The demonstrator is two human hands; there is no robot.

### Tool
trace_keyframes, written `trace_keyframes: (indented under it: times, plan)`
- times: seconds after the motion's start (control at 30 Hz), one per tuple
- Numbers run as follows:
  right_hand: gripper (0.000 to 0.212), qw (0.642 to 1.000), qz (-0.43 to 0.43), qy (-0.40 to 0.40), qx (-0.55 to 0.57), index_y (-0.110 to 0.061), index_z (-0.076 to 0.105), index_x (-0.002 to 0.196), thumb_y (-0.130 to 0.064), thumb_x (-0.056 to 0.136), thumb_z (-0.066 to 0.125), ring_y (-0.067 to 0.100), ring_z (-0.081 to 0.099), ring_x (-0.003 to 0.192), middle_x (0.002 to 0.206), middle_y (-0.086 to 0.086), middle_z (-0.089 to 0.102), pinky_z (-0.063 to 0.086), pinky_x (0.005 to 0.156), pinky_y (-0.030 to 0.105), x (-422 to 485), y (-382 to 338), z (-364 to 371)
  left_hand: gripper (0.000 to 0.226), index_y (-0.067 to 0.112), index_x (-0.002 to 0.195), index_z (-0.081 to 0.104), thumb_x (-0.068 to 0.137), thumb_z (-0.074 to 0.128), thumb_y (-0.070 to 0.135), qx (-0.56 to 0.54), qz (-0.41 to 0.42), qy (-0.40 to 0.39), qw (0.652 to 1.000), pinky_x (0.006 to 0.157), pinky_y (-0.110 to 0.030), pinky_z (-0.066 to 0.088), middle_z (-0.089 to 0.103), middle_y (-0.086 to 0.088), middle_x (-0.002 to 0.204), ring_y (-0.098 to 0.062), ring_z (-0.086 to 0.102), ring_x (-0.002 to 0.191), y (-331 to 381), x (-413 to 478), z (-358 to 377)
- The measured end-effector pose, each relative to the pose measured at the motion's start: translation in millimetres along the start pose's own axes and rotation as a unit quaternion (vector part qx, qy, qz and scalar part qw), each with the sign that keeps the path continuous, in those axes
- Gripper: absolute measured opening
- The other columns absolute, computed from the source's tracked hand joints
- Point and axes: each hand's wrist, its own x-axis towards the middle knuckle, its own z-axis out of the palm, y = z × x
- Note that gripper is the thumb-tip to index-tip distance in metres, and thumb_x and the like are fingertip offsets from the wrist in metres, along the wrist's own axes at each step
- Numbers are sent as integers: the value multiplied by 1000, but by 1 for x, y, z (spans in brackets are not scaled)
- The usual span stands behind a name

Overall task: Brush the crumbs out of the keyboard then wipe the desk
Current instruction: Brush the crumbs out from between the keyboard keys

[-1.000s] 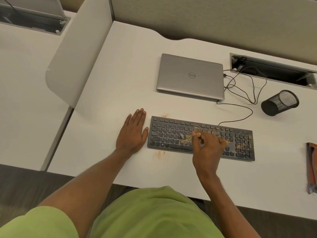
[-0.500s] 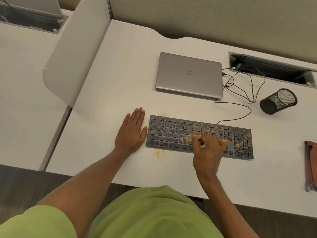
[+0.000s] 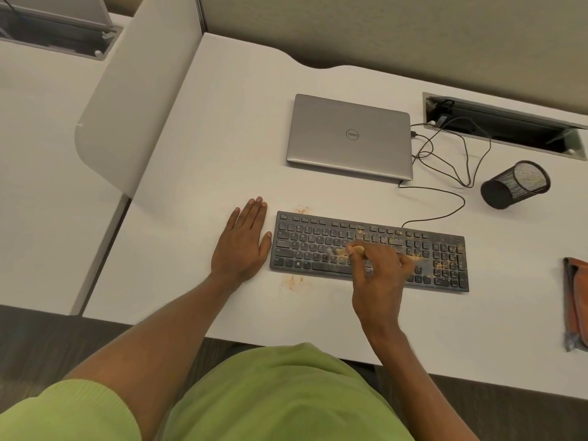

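A dark keyboard (image 3: 305, 243) lies on the white desk (image 3: 206, 154), with tan crumbs (image 3: 445, 264) scattered over its right half. More crumbs (image 3: 291, 283) sit on the desk in front of its left end and a few behind it. My right hand (image 3: 378, 275) is over the middle keys and pinches a small brush (image 3: 358, 249) with a pale wooden handle; its blurred bristles touch the keys. My left hand (image 3: 243, 243) rests flat on the desk, fingers straight, its thumb against the keyboard's left edge.
A shut silver laptop (image 3: 350, 135) lies behind the keyboard, with black cables (image 3: 445, 160) running to a cable tray (image 3: 502, 128). A black mesh pen cup (image 3: 515, 184) lies on its side at the right. An orange cloth (image 3: 576, 297) sits at the right edge. A divider panel (image 3: 133, 100) stands left.
My right hand has slid the brush a little to the left across the middle keys. My left hand has stayed flat beside the keyboard.
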Motion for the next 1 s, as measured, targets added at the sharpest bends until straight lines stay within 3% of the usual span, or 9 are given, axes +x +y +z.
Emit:
trace_keyframes:
  times: [0.13,0.27,0.4,0.5,0.63,0.77,0.9,1.0]
  plan:
    - [17,997,-43,-52,22,-27,76,101,-12,94,73,7,55,99,97,-17,70,24,94,38,9,-8,6,69,14,172,11,111,28,42,-4,-1,2,1000,135,-40,5,6,-1,179,-11,0,165,1,0,-1]
    - [20,996,-23,-90,-13,-30,76,98,-11,93,73,12,56,101,95,-16,71,18,94,34,16,-6,8,69,13,172,13,110,27,42,-2,1,3,1000,135,-40,7,9,-2,180,-12,3,166,2,0,-2]
    - [17,995,3,-57,-88,-30,74,96,-13,94,73,18,58,98,94,-13,71,20,94,37,19,2,-4,69,13,172,13,110,26,42,-3,1,2,1000,135,-40,7,10,-2,179,-12,4,166,1,0,-1]
    - [16,998,2,-33,-53,-29,75,97,-13,94,73,15,57,97,95,-14,70,22,96,38,19,-3,-9,69,13,172,13,110,27,42,-3,1,4,1000,135,-40,7,10,-2,179,-12,5,166,1,0,-1]
    - [19,998,-14,-59,5,-28,76,98,-10,92,75,13,57,98,96,-15,71,22,94,35,15,-13,0,69,13,172,12,111,27,42,1,1,3,1000,135,-40,6,9,-2,179,-12,3,166,1,-1,-1]
    - [18,997,-4,-69,-35,-30,74,96,-12,94,73,14,57,96,94,-15,70,21,95,36,11,-6,4,69,13,172,13,111,26,42,-1,3,3,1000,135,-40,7,10,-3,179,-13,5,166,2,-1,-2]
    - [13,994,2,-12,-105,-28,71,99,-15,97,69,16,55,94,93,-11,68,18,95,33,9,-3,-3,69,13,172,12,111,27,42,-5,3,3,1000,135,-40,6,10,-2,179,-13,4,166,1,-1,-1]
    - [7,998,17,17,-61,-26,73,101,-24,101,67,14,55,90,90,-12,68,24,98,39,3,-12,-1,69,13,172,12,110,26,42,-2,3,3,1000,135,-40,6,10,-2,179,-13,4,166,1,-1,-1]
